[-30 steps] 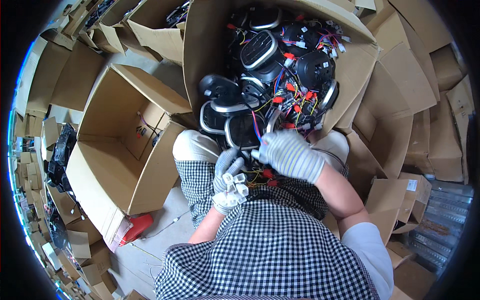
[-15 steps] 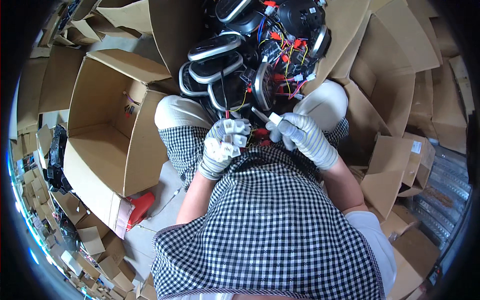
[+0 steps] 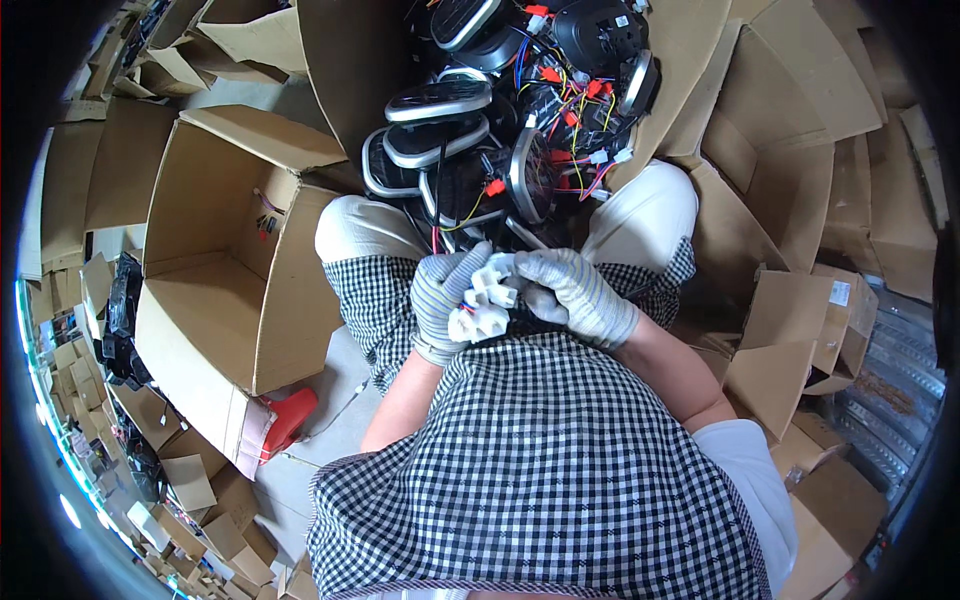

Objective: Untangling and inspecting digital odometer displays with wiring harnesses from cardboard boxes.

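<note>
My gloved left hand [image 3: 442,300] is closed round a bunch of white plastic wire connectors [image 3: 482,318] with thin wires, held over my lap. My gloved right hand [image 3: 585,293] meets the bunch from the right, its thumb and fingers pinched at the upper connectors; its exact hold is partly hidden. Dark cable with red wire [image 3: 435,238] runs up from my left hand. Just beyond my knees lies a heap of black oval units with silver rims [image 3: 440,100], tangled with coloured wires and red connectors [image 3: 495,187].
The heap lies in a large cardboard box [image 3: 680,70] before me. An open box [image 3: 205,300] stands at my left, with a small wired piece inside. More boxes [image 3: 770,190] crowd the right. A red object [image 3: 288,420] rests on the tiled floor, near ridged metal [image 3: 880,390] farther right.
My right hand has moved left to the connector bunch, bringing its white connector against the others. My left hand has turned and shifted slightly to the right.
</note>
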### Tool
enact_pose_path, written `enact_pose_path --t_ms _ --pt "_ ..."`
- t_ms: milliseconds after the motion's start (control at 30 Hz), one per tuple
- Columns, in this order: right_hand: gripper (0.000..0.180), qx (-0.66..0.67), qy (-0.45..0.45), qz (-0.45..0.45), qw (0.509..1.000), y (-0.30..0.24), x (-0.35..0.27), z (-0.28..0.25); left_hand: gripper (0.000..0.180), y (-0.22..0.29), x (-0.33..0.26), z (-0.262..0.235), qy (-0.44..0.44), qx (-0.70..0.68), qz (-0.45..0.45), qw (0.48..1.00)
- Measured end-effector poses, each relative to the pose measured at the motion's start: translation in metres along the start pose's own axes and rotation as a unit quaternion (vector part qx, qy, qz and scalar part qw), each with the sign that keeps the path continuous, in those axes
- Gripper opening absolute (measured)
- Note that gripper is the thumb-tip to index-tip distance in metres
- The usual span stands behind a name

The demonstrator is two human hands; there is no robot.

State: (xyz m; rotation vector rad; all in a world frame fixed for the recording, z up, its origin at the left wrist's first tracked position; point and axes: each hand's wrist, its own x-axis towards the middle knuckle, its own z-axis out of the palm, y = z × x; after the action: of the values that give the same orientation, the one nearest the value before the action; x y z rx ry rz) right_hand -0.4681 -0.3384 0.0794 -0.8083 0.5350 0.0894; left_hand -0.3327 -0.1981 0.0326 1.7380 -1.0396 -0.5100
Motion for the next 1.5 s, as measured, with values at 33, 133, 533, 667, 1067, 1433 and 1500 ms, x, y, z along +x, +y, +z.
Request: enact_pose_path --t_ms 33,133,533,667,1067,1433,1500 --pt "0.038 0.018 -0.004 0.01 1.0 0.0 0.0 0.0 0.035 0.003 0.005 -0.005 0.009 0.093 0.102 0.99" --pt "0.034 0.019 0.007 0.083 0.996 0.0 0.002 0.003 0.047 0.013 0.011 -0.015 -0.02 0.211 0.241 0.947" --pt "0.046 -0.073 -0.027 0.05 0.996 0.036 0.027 -0.01 0.026 0.012 -0.007 -0.016 -0.103 -0.085 -0.116 0.984" --pt "0.045 -0.092 -0.034 0.01 0.995 0.046 0.031 -0.017 0.027 0.015 -0.005 -0.015 -0.096 0.055 -0.023 0.994" --pt "0.042 -0.065 -0.022 0.04 0.997 0.044 0.028 -0.015 0.024 -0.005 -0.014 -0.01 -0.12 -0.111 -0.114 0.98" --pt "0.038 -0.078 -0.03 0.025 0.996 0.046 0.029 -0.019 0.028 0.01 -0.011 -0.013 -0.114 -0.215 -0.171 0.955" --pt "0.039 -0.086 -0.034 0.022 0.995 0.046 0.029 -0.018 0.028 0.011 -0.01 -0.014 -0.121 -0.16 -0.139 0.97"
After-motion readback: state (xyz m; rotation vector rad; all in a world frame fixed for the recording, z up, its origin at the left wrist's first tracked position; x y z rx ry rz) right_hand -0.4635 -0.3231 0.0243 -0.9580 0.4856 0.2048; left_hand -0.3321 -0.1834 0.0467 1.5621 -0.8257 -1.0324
